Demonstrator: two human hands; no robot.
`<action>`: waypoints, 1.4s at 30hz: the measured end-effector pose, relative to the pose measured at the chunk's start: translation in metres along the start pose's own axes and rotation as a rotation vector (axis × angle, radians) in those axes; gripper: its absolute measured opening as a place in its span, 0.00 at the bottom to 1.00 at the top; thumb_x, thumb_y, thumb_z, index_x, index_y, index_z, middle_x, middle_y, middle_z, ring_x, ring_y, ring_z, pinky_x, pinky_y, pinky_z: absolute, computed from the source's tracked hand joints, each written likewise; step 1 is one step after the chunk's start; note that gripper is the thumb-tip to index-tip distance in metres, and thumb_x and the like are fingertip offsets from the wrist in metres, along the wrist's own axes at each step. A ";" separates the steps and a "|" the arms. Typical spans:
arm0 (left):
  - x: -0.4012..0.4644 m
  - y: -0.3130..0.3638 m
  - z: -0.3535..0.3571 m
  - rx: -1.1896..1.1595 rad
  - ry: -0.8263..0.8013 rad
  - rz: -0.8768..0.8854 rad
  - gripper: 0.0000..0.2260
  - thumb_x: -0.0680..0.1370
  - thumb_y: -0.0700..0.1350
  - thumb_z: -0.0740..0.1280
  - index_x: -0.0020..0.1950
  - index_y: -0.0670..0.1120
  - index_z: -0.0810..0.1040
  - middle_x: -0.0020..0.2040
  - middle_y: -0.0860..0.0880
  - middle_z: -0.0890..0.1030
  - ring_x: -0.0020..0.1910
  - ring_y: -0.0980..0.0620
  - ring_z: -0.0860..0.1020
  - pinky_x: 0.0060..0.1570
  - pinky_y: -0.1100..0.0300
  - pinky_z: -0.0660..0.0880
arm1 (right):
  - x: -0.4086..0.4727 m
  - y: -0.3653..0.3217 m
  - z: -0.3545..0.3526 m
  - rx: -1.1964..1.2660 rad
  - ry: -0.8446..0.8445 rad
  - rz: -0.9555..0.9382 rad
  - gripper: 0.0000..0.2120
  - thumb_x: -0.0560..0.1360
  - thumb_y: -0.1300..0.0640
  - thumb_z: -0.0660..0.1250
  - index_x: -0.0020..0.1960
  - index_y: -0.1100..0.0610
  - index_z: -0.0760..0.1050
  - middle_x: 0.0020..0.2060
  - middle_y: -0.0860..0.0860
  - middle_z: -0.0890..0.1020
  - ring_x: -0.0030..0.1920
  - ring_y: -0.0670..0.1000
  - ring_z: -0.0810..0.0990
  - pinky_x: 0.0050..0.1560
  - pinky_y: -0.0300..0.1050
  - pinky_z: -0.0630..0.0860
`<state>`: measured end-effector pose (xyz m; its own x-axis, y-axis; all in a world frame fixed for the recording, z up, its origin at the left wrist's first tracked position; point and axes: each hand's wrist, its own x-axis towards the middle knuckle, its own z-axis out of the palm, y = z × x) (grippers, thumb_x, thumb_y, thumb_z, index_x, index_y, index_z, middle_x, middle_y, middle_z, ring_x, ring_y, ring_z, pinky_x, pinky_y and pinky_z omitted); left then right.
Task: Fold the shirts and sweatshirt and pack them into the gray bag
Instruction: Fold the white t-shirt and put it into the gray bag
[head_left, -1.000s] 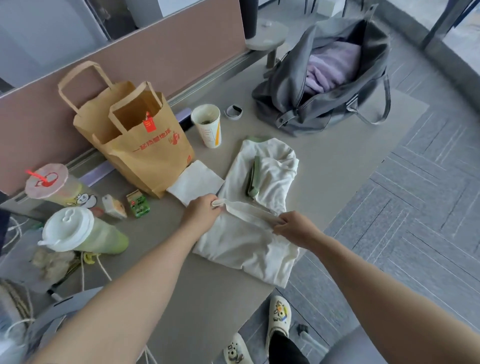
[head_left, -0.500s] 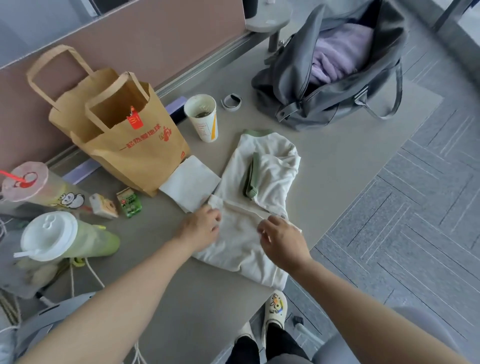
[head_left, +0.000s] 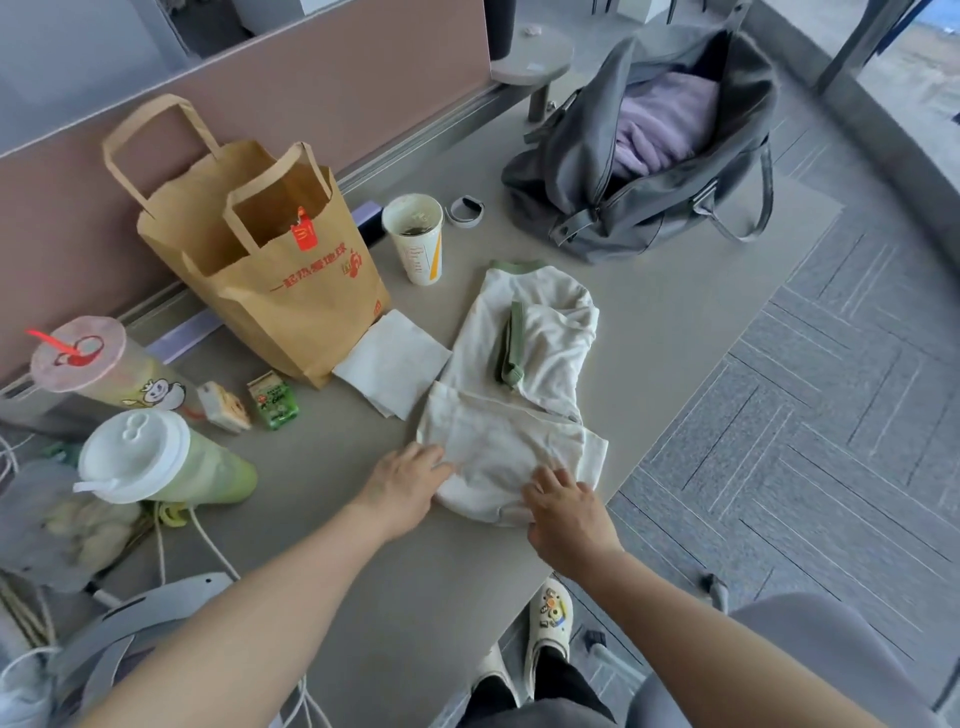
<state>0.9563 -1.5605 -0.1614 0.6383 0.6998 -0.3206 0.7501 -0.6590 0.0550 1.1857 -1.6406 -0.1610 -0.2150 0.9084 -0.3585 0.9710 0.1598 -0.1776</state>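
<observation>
Our left hand (head_left: 402, 480) and right hand (head_left: 563, 506) lie flat with fingers spread on the near end of the cream shirt (head_left: 519, 395), maybe pinching its edge. A napkin (head_left: 392, 364) and a paper bag (head_left: 280, 265) sit just left. The shirt reaches the table (head_left: 649, 322) edge. The gray bag (head_left: 639, 171) stands open farther back.

- We see a gray desk (head_left: 675, 322).
- On it: cream shirt (head_left: 519, 415), gray bag (head_left: 623, 208), paper bag (head_left: 291, 291), paper cup (head_left: 418, 239), napkin (head_left: 389, 364).
</observation>
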 end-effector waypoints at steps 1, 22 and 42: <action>0.001 -0.001 0.002 0.026 0.037 -0.006 0.21 0.55 0.39 0.77 0.46 0.48 0.83 0.44 0.49 0.80 0.39 0.46 0.80 0.33 0.58 0.77 | 0.000 0.000 0.000 0.015 0.020 0.007 0.12 0.71 0.58 0.63 0.54 0.56 0.76 0.58 0.53 0.75 0.60 0.58 0.74 0.51 0.53 0.75; 0.079 -0.003 -0.100 -0.967 0.117 -0.458 0.08 0.71 0.47 0.65 0.32 0.49 0.72 0.31 0.53 0.75 0.35 0.50 0.73 0.35 0.59 0.67 | 0.057 0.107 -0.121 0.475 0.115 0.170 0.11 0.70 0.58 0.62 0.31 0.59 0.66 0.25 0.52 0.70 0.29 0.52 0.66 0.30 0.46 0.62; 0.214 -0.039 -0.082 -0.954 0.289 -0.918 0.14 0.76 0.50 0.68 0.58 0.46 0.77 0.51 0.48 0.78 0.54 0.46 0.76 0.47 0.58 0.69 | 0.198 0.168 -0.113 0.857 0.126 0.484 0.19 0.74 0.48 0.67 0.63 0.50 0.74 0.49 0.51 0.81 0.48 0.54 0.80 0.48 0.48 0.77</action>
<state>1.0774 -1.3623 -0.1542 -0.2279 0.8905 -0.3938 0.6732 0.4363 0.5970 1.3181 -1.3904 -0.1579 0.2458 0.8441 -0.4766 0.5368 -0.5279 -0.6582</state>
